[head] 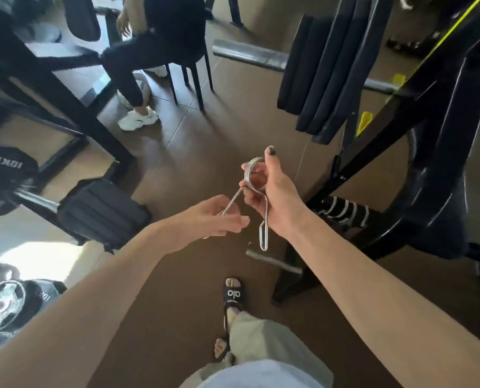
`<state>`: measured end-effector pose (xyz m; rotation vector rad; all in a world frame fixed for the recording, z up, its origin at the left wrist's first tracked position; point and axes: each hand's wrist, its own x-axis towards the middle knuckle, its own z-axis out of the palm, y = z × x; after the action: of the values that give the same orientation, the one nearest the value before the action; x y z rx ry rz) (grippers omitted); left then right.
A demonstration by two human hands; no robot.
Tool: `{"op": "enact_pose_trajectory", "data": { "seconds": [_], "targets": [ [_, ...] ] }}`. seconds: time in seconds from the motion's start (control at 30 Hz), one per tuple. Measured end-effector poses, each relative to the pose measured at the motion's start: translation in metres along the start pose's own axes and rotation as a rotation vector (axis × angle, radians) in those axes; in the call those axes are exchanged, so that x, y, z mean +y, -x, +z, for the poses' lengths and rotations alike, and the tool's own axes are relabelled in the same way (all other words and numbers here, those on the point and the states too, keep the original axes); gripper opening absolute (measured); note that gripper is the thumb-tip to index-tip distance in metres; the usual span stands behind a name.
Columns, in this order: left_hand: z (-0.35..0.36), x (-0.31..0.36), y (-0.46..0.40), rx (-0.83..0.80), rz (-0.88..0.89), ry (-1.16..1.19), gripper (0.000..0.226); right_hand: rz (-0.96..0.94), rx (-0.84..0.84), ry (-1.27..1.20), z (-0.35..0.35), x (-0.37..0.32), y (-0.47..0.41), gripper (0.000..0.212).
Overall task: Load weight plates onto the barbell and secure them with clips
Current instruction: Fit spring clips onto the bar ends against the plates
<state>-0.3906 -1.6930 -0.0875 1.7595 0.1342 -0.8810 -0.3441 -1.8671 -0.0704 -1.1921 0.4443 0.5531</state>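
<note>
A silver spring clip [254,175] hangs in mid-air at the centre of the head view. My right hand [272,197] holds its coil, fingers curled round the ring, and one handle [264,236] dangles below. My left hand [219,217] pinches the clip's other handle. Up at the right, the barbell sleeve [250,56] juts out to the left, bare at its end. Several black weight plates [325,65] sit on the bar behind it. The clip is well below and apart from the sleeve.
A black rack frame [417,152] stands at the right. A loaded bar with black plates [101,211] lies low at the left, more plates [6,303] at bottom left. A seated person's legs [132,79] and chair are at upper left. My sandalled foot [234,298] is on the brown floor.
</note>
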Motion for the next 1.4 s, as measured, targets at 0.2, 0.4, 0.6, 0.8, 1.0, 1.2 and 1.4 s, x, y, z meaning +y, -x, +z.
{"op": "enact_pose_trajectory", "data": {
  "seconds": [0.2, 0.4, 0.6, 0.8, 1.0, 1.2, 1.4],
  "targets": [
    [-0.053, 0.033, -0.049, -0.323, -0.052, 0.426, 0.088, 0.015, 0.014, -0.089, 0.029, -0.043, -0.064, 0.069],
    [-0.095, 0.068, -0.082, -0.260, -0.062, 0.363, 0.081, -0.046, 0.090, -0.135, 0.060, -0.083, -0.108, 0.062],
    [-0.161, 0.093, -0.123, -0.172, 0.019, 0.281, 0.054, -0.133, 0.248, -0.059, 0.111, -0.109, -0.171, 0.058],
    [-0.235, 0.088, -0.167, -0.082, -0.044, 0.241, 0.025, -0.038, 0.357, 0.037, 0.156, -0.108, -0.220, 0.067],
    [-0.292, 0.102, -0.200, -0.156, -0.098, 0.269, 0.038, 0.044, 0.324, 0.060, 0.191, -0.096, -0.235, 0.047],
    [-0.306, 0.125, -0.241, 0.020, -0.110, 0.220, 0.070, 0.033, 0.322, -0.026, 0.187, -0.107, -0.274, 0.136],
    [-0.302, 0.151, -0.273, 0.239, -0.095, 0.227, 0.073, 0.002, 0.216, 0.024, 0.185, -0.127, -0.309, 0.140]
  ]
}}
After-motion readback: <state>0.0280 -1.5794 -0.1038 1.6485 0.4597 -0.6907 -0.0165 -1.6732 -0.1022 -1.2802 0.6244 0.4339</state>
